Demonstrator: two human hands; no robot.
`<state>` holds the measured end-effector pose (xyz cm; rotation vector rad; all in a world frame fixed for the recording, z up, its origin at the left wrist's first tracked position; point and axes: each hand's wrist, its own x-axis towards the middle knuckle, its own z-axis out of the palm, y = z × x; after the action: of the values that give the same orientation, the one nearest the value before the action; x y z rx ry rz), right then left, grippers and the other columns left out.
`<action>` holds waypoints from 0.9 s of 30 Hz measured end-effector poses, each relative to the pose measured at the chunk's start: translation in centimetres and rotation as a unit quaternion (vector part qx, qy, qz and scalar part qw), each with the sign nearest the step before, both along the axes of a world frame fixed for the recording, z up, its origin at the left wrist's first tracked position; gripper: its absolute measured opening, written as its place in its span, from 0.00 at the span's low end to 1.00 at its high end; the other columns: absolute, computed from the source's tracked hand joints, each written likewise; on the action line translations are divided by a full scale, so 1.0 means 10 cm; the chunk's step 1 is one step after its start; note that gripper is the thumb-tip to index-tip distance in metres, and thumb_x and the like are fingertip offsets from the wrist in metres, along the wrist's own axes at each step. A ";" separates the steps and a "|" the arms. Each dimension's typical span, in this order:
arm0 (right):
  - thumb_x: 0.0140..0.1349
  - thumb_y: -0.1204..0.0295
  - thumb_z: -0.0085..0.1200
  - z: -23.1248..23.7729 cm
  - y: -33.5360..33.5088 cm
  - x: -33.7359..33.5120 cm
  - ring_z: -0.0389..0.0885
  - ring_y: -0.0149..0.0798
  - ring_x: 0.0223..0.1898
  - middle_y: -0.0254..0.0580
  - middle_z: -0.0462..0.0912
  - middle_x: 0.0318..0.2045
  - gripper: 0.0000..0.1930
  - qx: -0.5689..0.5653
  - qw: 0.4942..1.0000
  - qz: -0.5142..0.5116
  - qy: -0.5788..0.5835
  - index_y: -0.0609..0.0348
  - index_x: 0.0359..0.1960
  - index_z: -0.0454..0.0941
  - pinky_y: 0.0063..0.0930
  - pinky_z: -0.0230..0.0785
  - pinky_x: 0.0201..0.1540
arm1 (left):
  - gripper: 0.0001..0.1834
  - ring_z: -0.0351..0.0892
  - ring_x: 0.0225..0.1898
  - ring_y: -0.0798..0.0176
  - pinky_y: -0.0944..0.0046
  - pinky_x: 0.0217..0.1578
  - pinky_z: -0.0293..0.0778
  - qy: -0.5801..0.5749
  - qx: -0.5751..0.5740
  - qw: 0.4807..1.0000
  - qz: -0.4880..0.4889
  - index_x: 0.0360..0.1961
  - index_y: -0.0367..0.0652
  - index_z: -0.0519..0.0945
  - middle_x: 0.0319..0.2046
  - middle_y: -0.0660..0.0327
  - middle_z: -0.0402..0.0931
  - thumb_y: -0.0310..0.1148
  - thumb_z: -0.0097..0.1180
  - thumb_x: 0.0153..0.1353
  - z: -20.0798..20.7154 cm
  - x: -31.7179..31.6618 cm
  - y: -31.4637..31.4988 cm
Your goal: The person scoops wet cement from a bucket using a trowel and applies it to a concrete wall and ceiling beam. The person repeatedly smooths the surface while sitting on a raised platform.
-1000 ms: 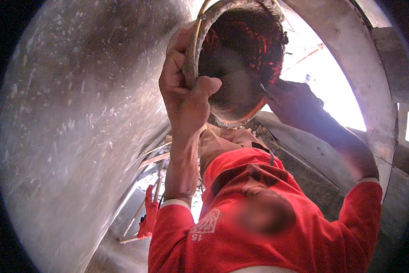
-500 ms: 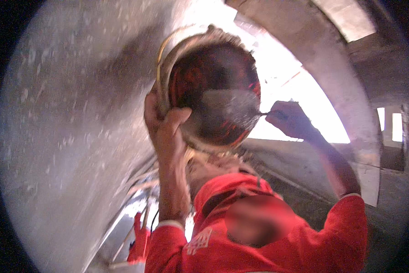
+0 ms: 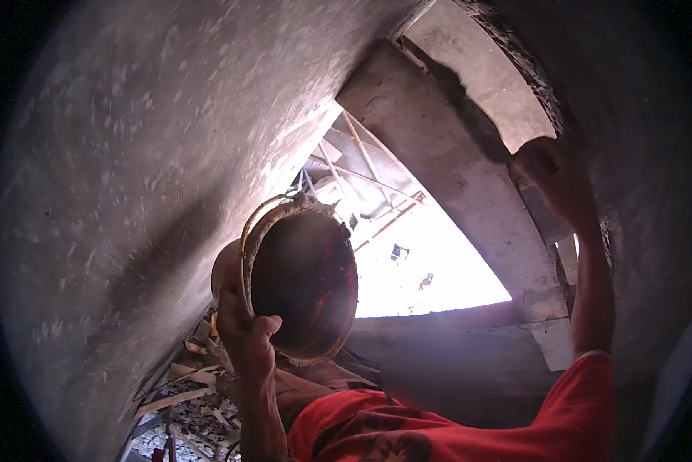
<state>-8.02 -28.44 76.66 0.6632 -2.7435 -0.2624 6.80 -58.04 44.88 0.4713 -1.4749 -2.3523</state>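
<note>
Rough grey plastered wall (image 3: 130, 154) fills everything left of the pan, curving overhead; a concrete beam (image 3: 446, 177) runs diagonally above and right of the pan, with a bright opening (image 3: 430, 269) just right of it. Scrap wood and rubble (image 3: 184, 385) lie below the pan, far down.

Left hand (image 3: 242, 331) is clamped on the pan (image 3: 303, 281): thumb hooked over the lower near rim, fingers out of sight behind the back. Pan is round, shallow, dark and crusted inside, with a pale metal rim; it is held raised and tilted, open face turned toward the right and toward the camera. It sits directly above the left hand, touching it, left of the opening.

Right hand (image 3: 557, 181) is well apart from the pan, up and to its right, raised against the concrete edge under the beam. It is in deep shadow; cannot tell whether the fingers are closed on anything or just pressed to the surface. Red sleeve (image 3: 577, 408) of the right arm sits below it, right of the pan.

Key relation: pan rim runs roughly up-down, face toward the right hand; left hand is the nearer one, carrying it alone.
</note>
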 end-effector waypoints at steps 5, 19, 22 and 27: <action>0.62 0.74 0.63 0.05 -0.21 -0.12 0.82 0.29 0.35 0.37 0.85 0.33 0.06 0.026 0.999 0.000 0.024 0.62 0.39 0.83 0.27 0.74 0.39 | 0.54 0.61 0.74 0.55 0.58 0.74 0.52 -0.084 -0.022 0.996 -0.028 0.73 0.34 0.64 0.71 0.54 0.65 0.19 0.49 0.32 -0.22 0.09 -0.07; 0.65 0.65 0.62 0.56 -0.90 -0.32 0.86 0.49 0.32 0.48 0.88 0.32 0.11 0.266 0.896 0.118 0.336 0.61 0.38 0.86 0.41 0.76 0.38 | 0.45 0.63 0.71 0.49 0.55 0.71 0.57 -0.134 -0.069 0.988 0.029 0.68 0.30 0.68 0.66 0.47 0.69 0.22 0.56 0.40 -0.68 0.28 -0.02; 0.64 0.64 0.63 0.70 -0.68 0.11 0.86 0.49 0.33 0.48 0.88 0.32 0.13 -0.020 0.973 -0.038 0.227 0.62 0.39 0.86 0.41 0.76 0.40 | 0.46 0.63 0.71 0.48 0.53 0.72 0.56 -0.117 -0.092 0.989 0.001 0.69 0.31 0.67 0.67 0.46 0.68 0.23 0.56 0.39 -0.59 0.17 -0.01; 0.63 0.65 0.62 0.47 -0.03 0.16 0.86 0.50 0.35 0.51 0.87 0.34 0.13 0.021 0.998 -0.002 0.056 0.64 0.40 0.85 0.41 0.76 0.40 | 0.47 0.63 0.71 0.45 0.52 0.71 0.58 0.050 -0.202 0.977 -0.036 0.70 0.34 0.66 0.68 0.46 0.67 0.25 0.56 0.41 -0.32 -0.24 0.00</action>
<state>-6.40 -28.77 81.32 0.6330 -2.6402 -0.3472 4.38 -58.00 41.72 0.1927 -1.8840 -2.0120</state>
